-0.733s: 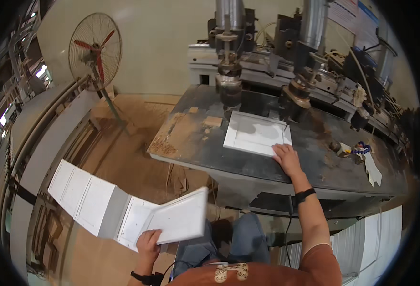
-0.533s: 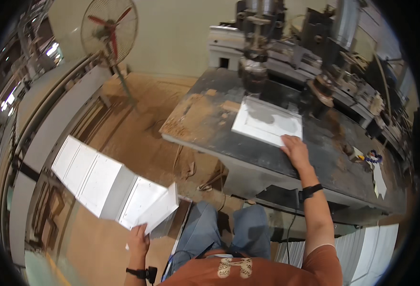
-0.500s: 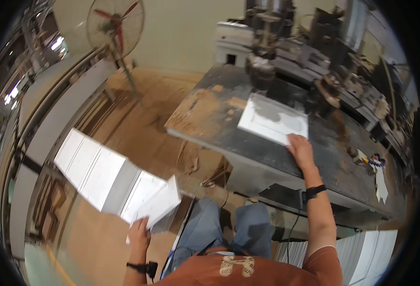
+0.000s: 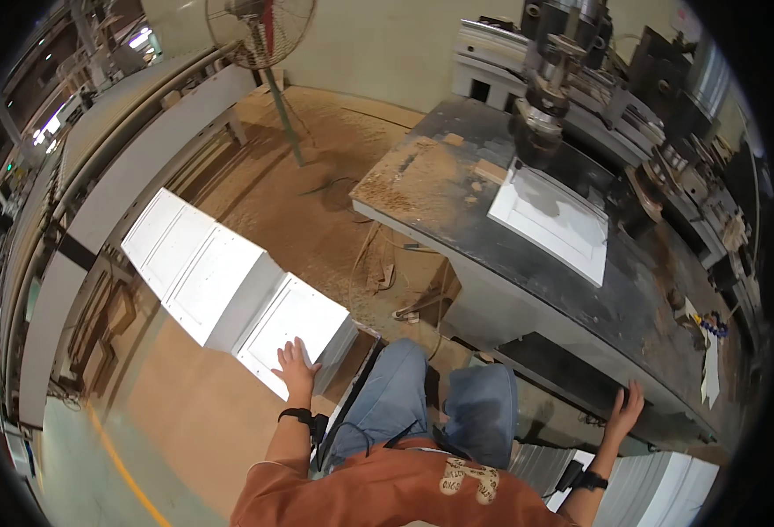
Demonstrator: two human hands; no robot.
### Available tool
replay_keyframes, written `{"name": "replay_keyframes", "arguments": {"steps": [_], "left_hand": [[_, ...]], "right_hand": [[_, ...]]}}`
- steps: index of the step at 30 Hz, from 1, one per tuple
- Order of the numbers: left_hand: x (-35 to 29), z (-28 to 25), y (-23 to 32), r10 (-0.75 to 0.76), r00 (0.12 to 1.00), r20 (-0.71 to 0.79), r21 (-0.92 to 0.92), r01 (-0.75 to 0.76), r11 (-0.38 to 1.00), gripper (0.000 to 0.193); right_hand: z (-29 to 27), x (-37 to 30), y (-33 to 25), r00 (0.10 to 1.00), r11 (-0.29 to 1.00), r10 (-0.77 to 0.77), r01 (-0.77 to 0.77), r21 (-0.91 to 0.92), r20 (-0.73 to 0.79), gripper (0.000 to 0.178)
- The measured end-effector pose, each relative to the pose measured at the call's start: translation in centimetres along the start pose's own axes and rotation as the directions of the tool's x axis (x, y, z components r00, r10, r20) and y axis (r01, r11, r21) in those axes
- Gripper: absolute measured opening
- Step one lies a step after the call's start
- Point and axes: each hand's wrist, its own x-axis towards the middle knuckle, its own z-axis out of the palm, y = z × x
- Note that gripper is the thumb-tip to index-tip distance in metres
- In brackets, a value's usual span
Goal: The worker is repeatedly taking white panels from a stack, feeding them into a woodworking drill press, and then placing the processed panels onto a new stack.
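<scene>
My left hand (image 4: 297, 367) lies with spread fingers on the top of a stack of white panels (image 4: 297, 314). A taller stack of white panels (image 4: 198, 263) adjoins it on the far left side. My right hand (image 4: 624, 411) is held low by the front edge of the dark machine table (image 4: 413, 215), fingers apart and nothing in them. Below that hand stands a row of white panels (image 4: 642, 496) on edge. On the table a white panel with a recessed frame (image 4: 547, 235) lies flat, a grey shadow across its far part, untouched by either hand.
A machine spindle (image 4: 541, 119) rises just behind the panel on the table, with another round head (image 4: 646, 193) to its right. Sawdust and wood scraps (image 4: 413, 176) litter the table's left end. A roller conveyor (image 4: 132, 114) and a standing fan (image 4: 260, 31) are at left.
My right hand has left the panel on the table and moved down to the table's front edge. The panel tilted under my left hand now lies flat on the stack. The view has shifted.
</scene>
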Motion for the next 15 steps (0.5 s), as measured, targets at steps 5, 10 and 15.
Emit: {"name": "replay_keyframes", "arguments": {"steps": [5,10,15], "left_hand": [[1.6,1.1,-1.6,0.002,1.000,-0.029,-0.056,-0.004,0.998,0.107],[2.3,-3.0,7.1,0.354,0.916,-0.188,-0.112,-0.378,0.919,0.086],[1.5,-9.8,29.2,0.757,0.333,-0.562,-0.200,-0.943,0.266,0.048]], "right_hand": [[-3.7,-19.1,7.8,0.617,0.601,0.764,-0.573,-0.557,0.190,0.093],[-3.7,-33.1,5.4,0.314,0.347,0.930,-0.578,-0.738,0.192,0.088],[-4.0,-34.1,2.9,0.533,0.464,0.839,-0.592,-0.659,0.112,0.050]]}}
